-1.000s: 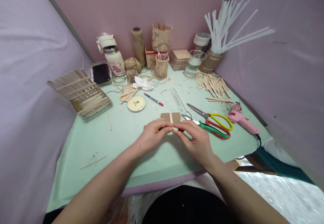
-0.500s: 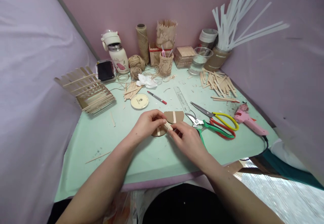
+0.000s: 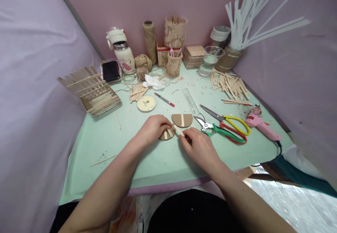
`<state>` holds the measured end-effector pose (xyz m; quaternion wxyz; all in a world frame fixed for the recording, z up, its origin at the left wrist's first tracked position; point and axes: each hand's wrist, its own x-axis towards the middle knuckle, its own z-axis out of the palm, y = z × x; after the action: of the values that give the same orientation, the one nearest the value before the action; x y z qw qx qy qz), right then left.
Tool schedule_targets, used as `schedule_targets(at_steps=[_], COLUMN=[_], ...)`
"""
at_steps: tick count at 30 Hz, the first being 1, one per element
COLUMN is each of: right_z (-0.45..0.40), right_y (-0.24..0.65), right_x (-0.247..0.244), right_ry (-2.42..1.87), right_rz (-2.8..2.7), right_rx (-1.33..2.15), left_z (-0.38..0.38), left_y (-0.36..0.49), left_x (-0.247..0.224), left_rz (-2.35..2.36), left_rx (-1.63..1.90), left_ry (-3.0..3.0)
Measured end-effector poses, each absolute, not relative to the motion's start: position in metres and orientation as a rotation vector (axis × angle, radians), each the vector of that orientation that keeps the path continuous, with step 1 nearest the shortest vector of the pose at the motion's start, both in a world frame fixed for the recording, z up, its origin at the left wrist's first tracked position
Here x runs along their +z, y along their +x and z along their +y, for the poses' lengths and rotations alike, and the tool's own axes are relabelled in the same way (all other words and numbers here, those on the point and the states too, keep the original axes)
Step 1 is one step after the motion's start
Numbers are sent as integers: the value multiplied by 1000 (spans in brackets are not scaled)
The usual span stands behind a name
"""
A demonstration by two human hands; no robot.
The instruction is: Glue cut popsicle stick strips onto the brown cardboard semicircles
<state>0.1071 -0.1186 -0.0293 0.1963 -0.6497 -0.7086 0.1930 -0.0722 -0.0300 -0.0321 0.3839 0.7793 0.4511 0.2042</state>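
Note:
My right hand (image 3: 198, 143) pinches a short piece of craft stick (image 3: 179, 130), its free end pointing up and left. Fingers curled, my left hand (image 3: 154, 127) grips the upper edge of a half-round cardboard piece (image 3: 161, 137); the fingers hide part of it. Short stick pieces (image 3: 170, 132) lie across that cardboard, spread at an angle to each other. Just beyond the hands is a second half-round cardboard piece (image 3: 187, 121) with one stick strip (image 3: 182, 120) across its middle. Green-handled pruning shears (image 3: 223, 133) lie close to my right hand.
Scissors (image 3: 238, 124) and a pink glue gun (image 3: 263, 124) lie to the right. A clear ruler (image 3: 191, 101), a pen (image 3: 164, 99) and a round lid (image 3: 146, 103) are farther back. Loose craft sticks (image 3: 229, 85), a water cup (image 3: 209, 62) and a slatted stick frame (image 3: 92, 92) surround the work.
My right hand has drawn slightly away from my left, keeping the stick piece. Two strips now show on the nearer cardboard. The camera view has shifted a little.

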Motion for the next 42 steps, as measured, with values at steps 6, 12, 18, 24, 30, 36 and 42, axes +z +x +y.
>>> schedule_targets(at_steps=[6, 12, 18, 24, 30, 36, 42], right_z=[-119, -121, -121, -122, -121, -121, -109], right_y=[108, 110, 111, 112, 112, 113, 123], right_x=[-30, -34, -34, -33, -33, -32, -24], right_ry=[-1821, -1845, -1859, -1864, -1856, -1901, -2147], right_rz=[-1977, -1925, -1915, -1909, -1919, -1932, -1920], right_rx=[567, 553, 540, 548, 542, 486, 212], left_z=[-31, -43, -50, -50, -52, -53, -53], left_y=[-68, -71, -67, -69, -69, -70, -68], left_x=[-29, -16, -18, -15, -12, -10, -11], left_rz=[1023, 1074, 1137, 1119, 1113, 1126, 1161], left_rx=[495, 234, 155, 172, 175, 134, 121], left_ry=[2173, 2326, 2420, 2389, 2404, 2439, 2437])
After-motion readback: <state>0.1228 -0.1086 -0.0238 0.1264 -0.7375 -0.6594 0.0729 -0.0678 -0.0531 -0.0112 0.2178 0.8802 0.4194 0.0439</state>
